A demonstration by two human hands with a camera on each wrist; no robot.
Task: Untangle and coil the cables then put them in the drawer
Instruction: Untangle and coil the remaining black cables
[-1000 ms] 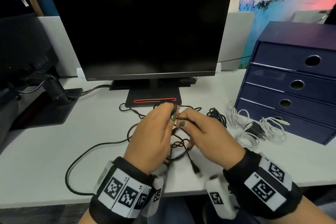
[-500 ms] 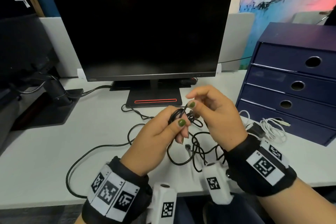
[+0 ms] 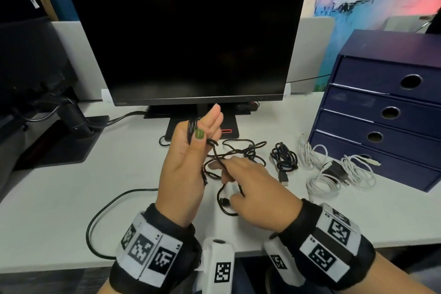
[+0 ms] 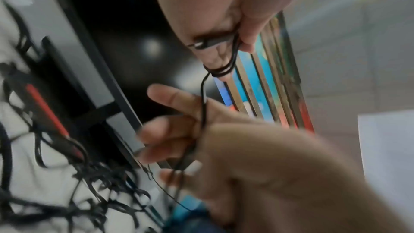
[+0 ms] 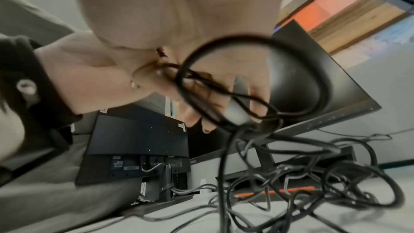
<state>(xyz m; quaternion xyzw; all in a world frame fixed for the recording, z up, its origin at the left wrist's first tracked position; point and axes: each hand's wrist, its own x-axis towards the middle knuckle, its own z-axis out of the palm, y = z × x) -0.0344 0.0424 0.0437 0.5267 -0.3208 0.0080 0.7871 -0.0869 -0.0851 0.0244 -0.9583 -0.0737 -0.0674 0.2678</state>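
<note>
My left hand (image 3: 202,129) is raised in front of the monitor stand, and its thumb pins a few loops of thin black cable (image 3: 216,150) against its straight fingers. The left wrist view shows the loops round a finger of the left hand (image 4: 224,45), with a plug beside them. One strand (image 4: 203,95) runs down to my right hand (image 3: 229,174), which pinches it low over the desk. The rest of the cable lies tangled (image 3: 248,150) on the white desk (image 3: 119,174). The blue drawer unit (image 3: 381,114) stands at the right, all drawers closed.
A small coiled black cable (image 3: 284,157) lies right of the tangle. White cables (image 3: 319,181) and a dark charger (image 3: 336,169) lie before the drawers. The black monitor (image 3: 186,38) fills the back, another monitor's arm (image 3: 76,117) stands left, and a power lead (image 3: 95,217) loops to the front edge.
My left hand has risen with the loops. My right hand has dropped from beside it down along the strand towards the desk.
</note>
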